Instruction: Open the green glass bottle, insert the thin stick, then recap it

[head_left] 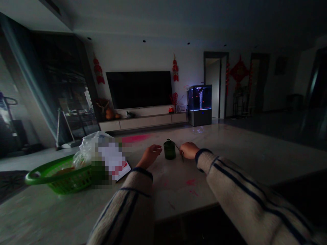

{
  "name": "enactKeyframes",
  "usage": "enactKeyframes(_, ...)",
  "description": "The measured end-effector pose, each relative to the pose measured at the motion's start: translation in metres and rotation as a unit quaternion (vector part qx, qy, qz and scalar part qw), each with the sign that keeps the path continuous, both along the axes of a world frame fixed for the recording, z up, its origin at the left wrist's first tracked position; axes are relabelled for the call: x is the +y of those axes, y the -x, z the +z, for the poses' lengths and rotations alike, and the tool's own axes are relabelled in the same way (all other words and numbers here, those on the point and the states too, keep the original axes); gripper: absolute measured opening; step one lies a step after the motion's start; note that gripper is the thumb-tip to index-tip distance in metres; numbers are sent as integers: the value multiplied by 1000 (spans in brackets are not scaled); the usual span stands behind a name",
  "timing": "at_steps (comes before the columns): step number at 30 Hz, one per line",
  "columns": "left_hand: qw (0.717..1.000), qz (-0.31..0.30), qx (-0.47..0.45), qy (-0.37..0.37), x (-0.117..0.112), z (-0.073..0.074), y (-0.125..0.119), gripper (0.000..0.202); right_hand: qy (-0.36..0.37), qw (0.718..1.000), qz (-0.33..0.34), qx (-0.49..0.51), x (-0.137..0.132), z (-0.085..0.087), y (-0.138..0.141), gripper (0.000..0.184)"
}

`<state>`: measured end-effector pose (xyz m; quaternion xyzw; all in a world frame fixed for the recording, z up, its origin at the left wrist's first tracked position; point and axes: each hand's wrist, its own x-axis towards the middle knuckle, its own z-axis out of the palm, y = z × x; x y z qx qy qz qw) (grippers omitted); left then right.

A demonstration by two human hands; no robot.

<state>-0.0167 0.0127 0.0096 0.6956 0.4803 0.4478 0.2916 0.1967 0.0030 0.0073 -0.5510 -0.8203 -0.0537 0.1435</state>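
A small dark green glass bottle (169,150) with a short neck stands upright on the pale tabletop (224,139). Just to its left, my left hand (150,156) is open, its fingers stretched toward the bottle with a narrow gap between. On the other side, my right hand (189,150) is closed around a thin dark strand (182,156). One end of the strand hangs below the fingers and another part reaches toward the bottle's shoulder. Whether it is a cord, wire or stem is too dark to tell.
A green plastic basket (68,178) with a clear plastic bag (88,146) sits at the left, beside a white sheet or box (113,160), partly blurred out. Pink-red stains (191,182) mark the tabletop. Beyond it are a television (139,89), a low cabinet (145,121) and a lit aquarium (200,98).
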Motion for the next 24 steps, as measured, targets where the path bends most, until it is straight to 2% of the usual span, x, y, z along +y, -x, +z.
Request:
enactKeyframes(5,1000,-1,12,4,1,0,0,32,-19,1000,-8,-21,-1,1,1,26)
enactKeyframes(11,1000,-9,7,10,0,0,0,31,-48,989,-23,-140,-1,1,2,31)
enactKeyframes(18,1000,-6,8,9,0,0,0,33,-96,977,31,-191,6,-5,2,27)
enactKeyframes(24,1000,-13,2,18,-1,0,0,34,-115,969,43,-214,10,-7,2,25)
